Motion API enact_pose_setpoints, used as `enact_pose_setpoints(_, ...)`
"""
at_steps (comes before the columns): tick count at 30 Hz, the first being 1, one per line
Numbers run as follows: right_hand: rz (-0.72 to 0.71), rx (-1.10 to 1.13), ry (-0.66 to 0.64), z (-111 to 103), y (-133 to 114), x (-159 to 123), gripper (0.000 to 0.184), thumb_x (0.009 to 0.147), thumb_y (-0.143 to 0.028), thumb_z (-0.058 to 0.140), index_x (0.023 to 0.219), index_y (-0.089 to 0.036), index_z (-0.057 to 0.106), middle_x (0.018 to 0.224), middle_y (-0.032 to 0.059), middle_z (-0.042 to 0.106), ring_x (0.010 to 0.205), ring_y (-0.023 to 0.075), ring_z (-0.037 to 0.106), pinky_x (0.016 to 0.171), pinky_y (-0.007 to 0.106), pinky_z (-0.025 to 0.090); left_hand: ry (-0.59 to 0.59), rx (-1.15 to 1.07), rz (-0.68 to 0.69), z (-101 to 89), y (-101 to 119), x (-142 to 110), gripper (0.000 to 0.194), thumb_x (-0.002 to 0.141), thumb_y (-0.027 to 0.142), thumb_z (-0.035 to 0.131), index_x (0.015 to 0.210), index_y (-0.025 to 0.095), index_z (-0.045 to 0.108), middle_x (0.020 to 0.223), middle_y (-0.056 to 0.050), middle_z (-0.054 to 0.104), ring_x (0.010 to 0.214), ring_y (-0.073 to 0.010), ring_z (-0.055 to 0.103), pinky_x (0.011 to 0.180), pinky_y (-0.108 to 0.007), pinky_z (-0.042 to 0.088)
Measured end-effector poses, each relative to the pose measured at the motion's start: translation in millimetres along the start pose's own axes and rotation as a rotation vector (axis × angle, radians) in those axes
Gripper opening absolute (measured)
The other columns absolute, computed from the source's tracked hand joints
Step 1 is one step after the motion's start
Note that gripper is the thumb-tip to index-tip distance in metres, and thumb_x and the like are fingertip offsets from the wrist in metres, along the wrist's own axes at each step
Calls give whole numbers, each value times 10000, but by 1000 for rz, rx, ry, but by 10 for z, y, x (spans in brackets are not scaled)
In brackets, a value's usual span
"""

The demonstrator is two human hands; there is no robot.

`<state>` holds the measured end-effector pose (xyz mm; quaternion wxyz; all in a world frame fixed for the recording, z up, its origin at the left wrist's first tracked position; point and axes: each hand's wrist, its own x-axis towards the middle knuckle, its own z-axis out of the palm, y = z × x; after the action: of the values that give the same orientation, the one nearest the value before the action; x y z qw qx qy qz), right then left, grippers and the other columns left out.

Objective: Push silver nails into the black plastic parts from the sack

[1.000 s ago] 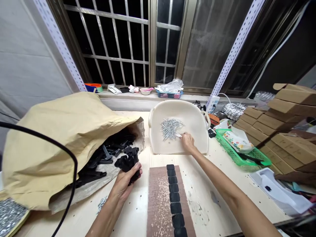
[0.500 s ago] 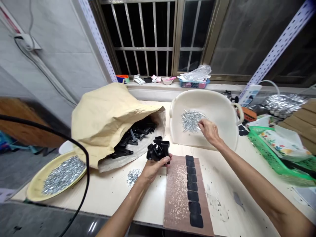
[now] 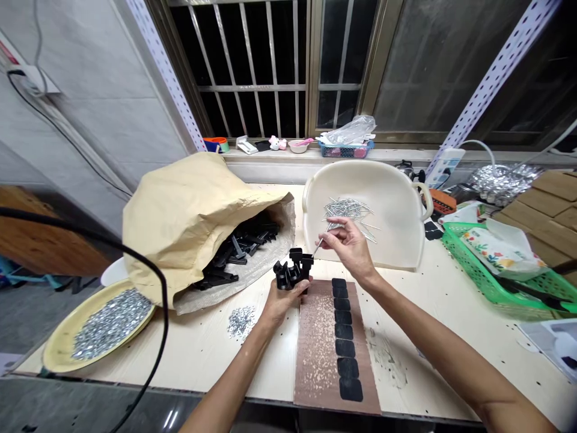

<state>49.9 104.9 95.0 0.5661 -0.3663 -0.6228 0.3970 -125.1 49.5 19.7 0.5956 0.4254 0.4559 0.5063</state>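
Observation:
Several black plastic parts (image 3: 288,272) are bunched in my left hand (image 3: 280,300), its fingers wrapped round them over the middle of the table. Between thumb and fingertips, my right hand (image 3: 348,243) pinches a thin metal screw or pin (image 3: 318,246). The lower end of this piece is at the top of one black part; whether it has entered the part cannot be made out. Behind my right hand a white plastic basin (image 3: 396,231) holds a heap of similar long metal pieces (image 3: 347,208). More black parts (image 3: 238,246) spill from the mouth of a tan paper sack (image 3: 180,204).
A brown board (image 3: 315,361) with a column of black pads (image 3: 345,347) lies in front of me. Small metal pieces fill a yellow dish (image 3: 54,355) at left; a little pile (image 3: 241,322) lies beside the sack. A green basket (image 3: 478,279) stands right; a black cable (image 3: 164,300) hangs at left.
My right hand has come out of the basin, down and left, with one thin metal piece, to the black parts. The black parts have turned in my left hand. The camera view has shifted slightly.

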Motion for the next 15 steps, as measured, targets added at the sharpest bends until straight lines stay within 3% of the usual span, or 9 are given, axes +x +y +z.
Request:
enact_pose_setpoints(4,-16,-122,-36,108,12,-156,328,821,-367,582,1097,-201,523,761,12,660,725,148,638,709,310,516,-7,28,9,62,53,21,374,614,333,768,913,126,685,914,-113,708,836,-259,656,643,-316,539)
enact_pose_setpoints(7,-113,-272,-114,28,103,-157,239,847,-367,550,1025,-217,604,849,25,661,803,146,623,757,296,489,-21,92,50,66,78,25,349,640,334,749,914,128,686,911,-106,709,789,-245,659,637,-312,530)
enact_pose_setpoints(9,-111,-449,-155,-130,209,-74,244,893,-373,472,1003,-225,633,976,33,650,908,141,597,795,275,466,-2,151,79,53,103,6,320,663,336,732,906,132,688,903,-101,710,768,-234,659,653,-313,525)
enact_pose_setpoints(11,7,-745,-146,-360,360,69,304,932,-361,378,1014,-222,636,1037,35,636,945,132,574,783,247,450,18,179,102,41,146,-31,302,673,323,727,910,142,684,916,-98,710,809,-237,660,708,-322,523)
enact_pose_setpoints(15,244,-1165,-93,-773,742,362,322,921,-285,368,912,-152,661,909,80,649,860,168,576,740,258,413,53,154,165,53,248,-85,306,657,273,740,936,174,666,975,-82,703,919,-246,648,799,-337,506)
